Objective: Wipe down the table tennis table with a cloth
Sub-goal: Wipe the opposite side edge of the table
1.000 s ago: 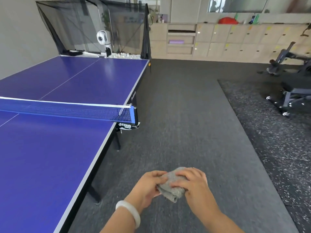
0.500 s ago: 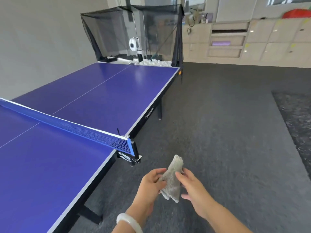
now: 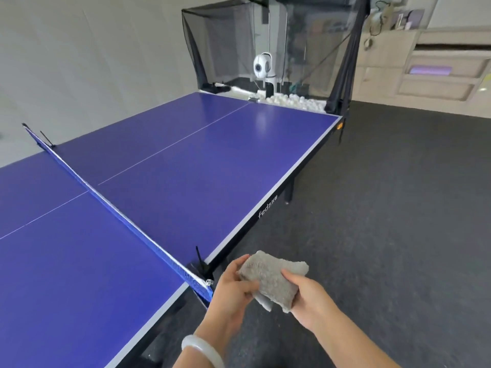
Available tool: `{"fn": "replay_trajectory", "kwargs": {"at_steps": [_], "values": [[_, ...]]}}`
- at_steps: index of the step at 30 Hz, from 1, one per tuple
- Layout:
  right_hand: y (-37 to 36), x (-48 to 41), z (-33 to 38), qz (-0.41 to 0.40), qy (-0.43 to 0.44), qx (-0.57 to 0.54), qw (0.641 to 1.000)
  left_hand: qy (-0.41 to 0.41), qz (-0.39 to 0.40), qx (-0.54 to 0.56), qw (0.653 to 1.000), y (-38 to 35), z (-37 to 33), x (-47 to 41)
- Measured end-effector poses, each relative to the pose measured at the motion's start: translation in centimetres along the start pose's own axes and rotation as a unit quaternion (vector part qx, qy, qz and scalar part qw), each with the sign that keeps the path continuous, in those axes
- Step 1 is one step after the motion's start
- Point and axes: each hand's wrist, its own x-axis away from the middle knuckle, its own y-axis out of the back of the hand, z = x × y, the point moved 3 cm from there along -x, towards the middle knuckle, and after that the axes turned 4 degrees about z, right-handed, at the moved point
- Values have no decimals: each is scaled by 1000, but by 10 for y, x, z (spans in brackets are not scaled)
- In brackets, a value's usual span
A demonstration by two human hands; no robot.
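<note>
Just off the table's near edge: folded grey cloth (image 3: 271,278) pinched between left hand (image 3: 233,288) and right hand (image 3: 308,301), fingers closed on opposite ends. Soft, light, probably best palmed flat. Blue table tennis table (image 3: 186,166) untouched; net (image 3: 114,205), ball-launching robot (image 3: 262,66) and heaped white balls (image 3: 295,100) likely obstacles.

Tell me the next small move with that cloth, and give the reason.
Probably bring the grey cloth left onto the blue table just beyond the net and begin wiping. Both the left hand and right hand hold it, folded into a pad, in the air off the table's side edge, so no wiping is under way yet.
</note>
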Motion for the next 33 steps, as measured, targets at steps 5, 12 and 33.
{"fn": "replay_trajectory", "kwargs": {"at_steps": [5,12,33], "values": [[-24,-74,67,-54,23,65,996,-18,-25,-111,993,-3,-37,-81],[-48,-147,97,-160,-14,183,970,-10,-158,-163,974,15,-57,-142],[-80,-257,126,216,-189,-91,954,94,-315,-65,942,22,-40,-209]]}}
